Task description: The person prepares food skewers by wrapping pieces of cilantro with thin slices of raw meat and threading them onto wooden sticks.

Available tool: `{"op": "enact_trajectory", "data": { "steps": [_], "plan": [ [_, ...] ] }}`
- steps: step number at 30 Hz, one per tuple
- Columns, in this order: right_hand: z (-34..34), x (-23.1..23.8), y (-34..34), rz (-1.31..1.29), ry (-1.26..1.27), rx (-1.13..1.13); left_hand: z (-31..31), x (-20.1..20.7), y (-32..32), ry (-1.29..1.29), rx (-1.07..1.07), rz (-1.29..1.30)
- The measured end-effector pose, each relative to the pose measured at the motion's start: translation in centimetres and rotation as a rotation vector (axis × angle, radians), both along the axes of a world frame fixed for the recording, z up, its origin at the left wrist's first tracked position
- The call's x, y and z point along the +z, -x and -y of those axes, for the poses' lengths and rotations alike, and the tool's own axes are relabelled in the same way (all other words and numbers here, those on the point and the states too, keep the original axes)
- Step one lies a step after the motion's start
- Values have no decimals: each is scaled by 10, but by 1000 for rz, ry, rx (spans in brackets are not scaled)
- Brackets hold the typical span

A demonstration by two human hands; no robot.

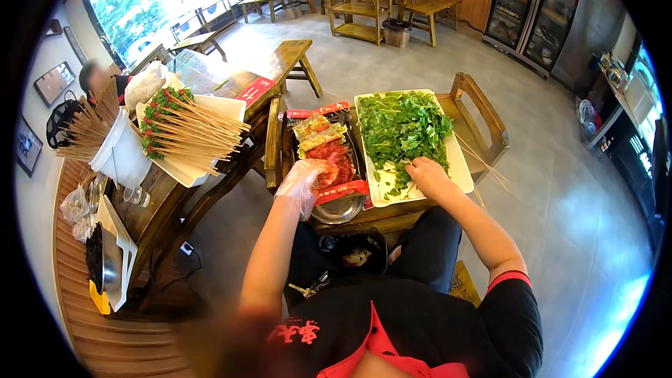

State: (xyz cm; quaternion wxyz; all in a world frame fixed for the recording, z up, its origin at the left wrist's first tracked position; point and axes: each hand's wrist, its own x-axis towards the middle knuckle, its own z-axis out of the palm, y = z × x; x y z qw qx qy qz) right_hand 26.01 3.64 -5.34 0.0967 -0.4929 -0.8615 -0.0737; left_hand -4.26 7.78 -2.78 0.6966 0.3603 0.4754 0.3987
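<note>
My left hand (302,180), in a clear plastic glove, has its fingers curled onto the red sliced meat (332,161), pinching at its near left edge. The meat lies in a dark tray with red and yellow packaging (316,131) behind it. A pile of green cilantro (402,126) fills most of a white tray (458,171) on the right. At the near edge of that pile, my bare right hand (428,176) pinches some leaves; its fingertips are partly hidden. A round metal dish (339,210) sits in front of the meat.
Thin skewers (483,161) stick out beside the cilantro tray. On the left table (164,199), a white tray holds skewered greens (162,115), next to a white bucket (120,154) of bamboo sticks. A dark bin (355,248) stands between my legs. Another person (98,80) sits beyond.
</note>
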Motion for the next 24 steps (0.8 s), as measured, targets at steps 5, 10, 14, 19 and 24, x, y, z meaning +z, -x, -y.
{"op": "enact_trajectory", "data": {
  "steps": [5,10,14,19,24],
  "plan": [
    [-3,0,-3,15,1,-38,20,20,-8,53,32,259],
    [1,1,1,4,-26,35,31,27,-11,-19,-12,288],
    [0,-6,0,-75,-50,-17,22,8,-7,-224,-119,70],
    [1,-8,0,-109,-57,-45,29,10,-10,-264,-60,33],
    [1,-7,-1,-40,-110,53,33,8,-6,-242,-117,348]
  ]
}}
